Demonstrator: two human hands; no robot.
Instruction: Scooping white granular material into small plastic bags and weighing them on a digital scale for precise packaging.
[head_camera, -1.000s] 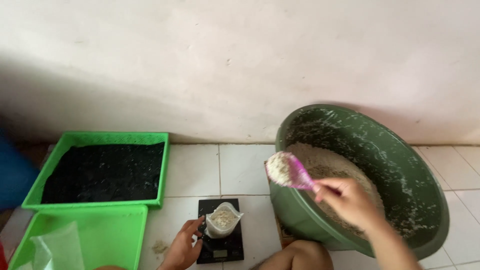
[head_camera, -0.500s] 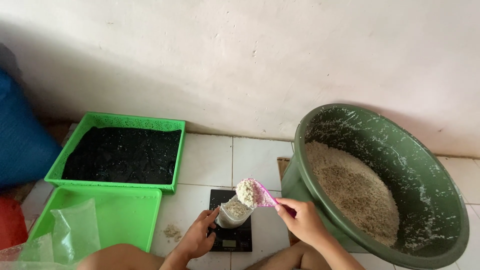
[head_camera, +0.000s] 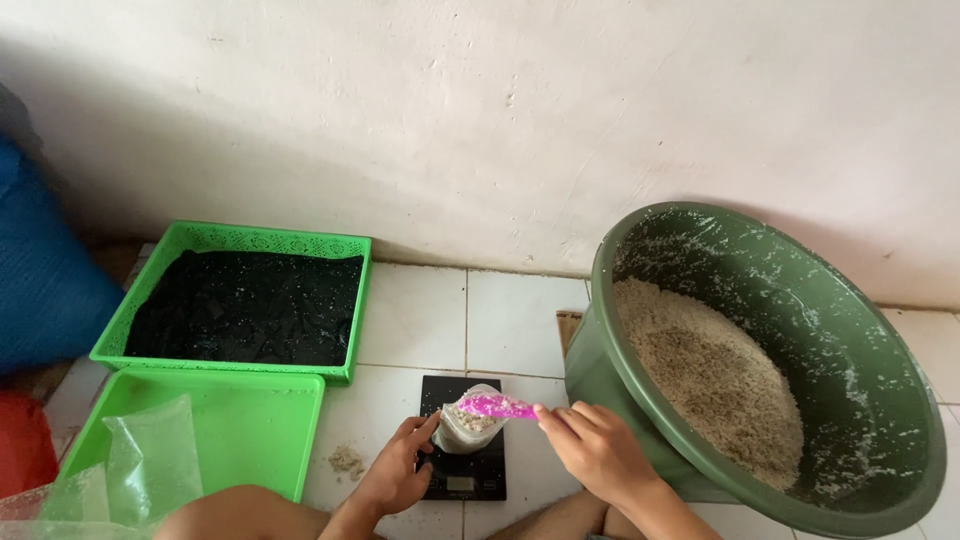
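Note:
A small clear plastic bag (head_camera: 462, 428) partly filled with pale grain stands on a black kitchen scale (head_camera: 462, 468) on the white tiled floor. My left hand (head_camera: 395, 470) grips the bag at its left side and keeps its mouth open. My right hand (head_camera: 595, 450) holds a pink scoop (head_camera: 492, 406), turned over right above the bag's opening. To the right leans a large green basin (head_camera: 890, 400) with a heap of the same pale grain (head_camera: 715, 375) inside.
A green tray lined with black material (head_camera: 245, 305) sits at the back left. A second green tray (head_camera: 245, 425) in front of it holds clear plastic bags (head_camera: 150, 460). Spilled grain (head_camera: 345, 460) lies left of the scale. A blue sack (head_camera: 40, 270) stands at far left.
My right hand carried the loaded pink scoop from the basin leftward to the bag and tipped it over the opening. My left hand stayed on the bag.

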